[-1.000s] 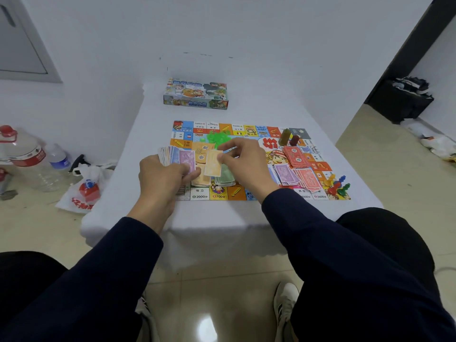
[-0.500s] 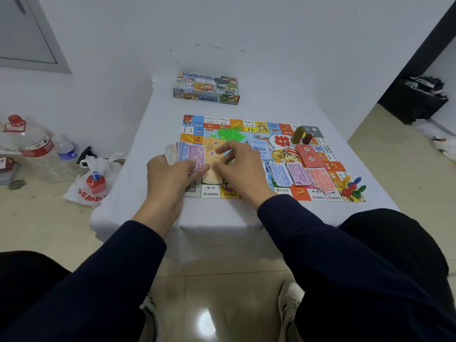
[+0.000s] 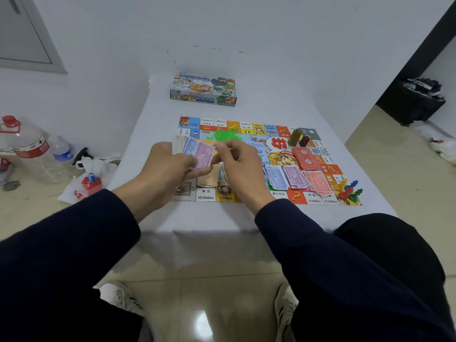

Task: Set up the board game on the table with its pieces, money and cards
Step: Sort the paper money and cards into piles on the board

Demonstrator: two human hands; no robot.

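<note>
Bare cloth runs down the table left of the board, and between the board and the box at the far end. On the board, note piles crowd the near right; pawns fill the near right corner. Two upright pieces and green bits, possibly houses, stand toward the far edge.

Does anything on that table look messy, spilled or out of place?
Nothing looks spilled or damaged. The sorted notes on the board lie in loose, slightly fanned piles rather than neat stacks. The left hand holds a fan of notes and the right hand reaches to it.
</note>
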